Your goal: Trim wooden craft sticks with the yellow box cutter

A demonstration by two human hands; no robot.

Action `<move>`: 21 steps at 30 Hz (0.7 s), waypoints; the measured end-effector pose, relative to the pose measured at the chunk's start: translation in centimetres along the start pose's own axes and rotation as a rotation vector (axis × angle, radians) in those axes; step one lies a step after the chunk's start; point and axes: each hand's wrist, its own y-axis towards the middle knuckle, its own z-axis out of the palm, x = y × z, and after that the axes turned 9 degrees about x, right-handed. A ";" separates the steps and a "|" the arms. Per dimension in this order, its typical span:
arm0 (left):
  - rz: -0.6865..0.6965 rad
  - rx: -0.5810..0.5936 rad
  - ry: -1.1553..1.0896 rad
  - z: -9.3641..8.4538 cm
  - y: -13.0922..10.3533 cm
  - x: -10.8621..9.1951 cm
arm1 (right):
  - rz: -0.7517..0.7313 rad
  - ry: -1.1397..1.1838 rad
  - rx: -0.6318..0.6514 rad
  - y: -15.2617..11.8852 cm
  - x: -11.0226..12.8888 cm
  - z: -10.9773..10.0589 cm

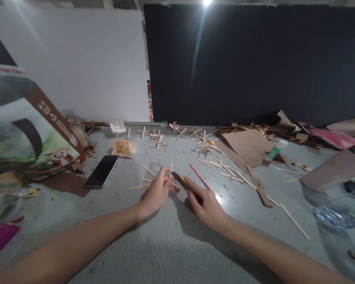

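Observation:
My left hand [157,192] is pinched around a short wooden stick [170,169] that points up from its fingertips, near the middle of the grey table. In my right hand [207,206] is a dark utility knife with yellow marks [183,182], its tip end touching or very close to the stick. Loose wooden sticks [148,170] lie just left of my left hand. A red patterned pencil [199,176] rests beyond my right hand.
A phone [101,171] and a wrapped snack [124,148] lie to the left, near a large printed bag [32,130]. Crossed sticks [158,139] stand at the back. Scattered sticks [230,177], cardboard [245,146], a glue tube [275,150] and clear plastic [334,216] are at the right.

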 end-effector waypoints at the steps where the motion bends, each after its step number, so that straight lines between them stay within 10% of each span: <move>1: -0.005 0.003 -0.011 -0.1 0.1 0.1 | 0.016 0.027 0.001 0.1 -0.1 0.0; 21: -0.022 0.009 -0.150 -0.1 0.5 0.4 | 0.033 0.161 -0.051 0.6 -0.9 -0.1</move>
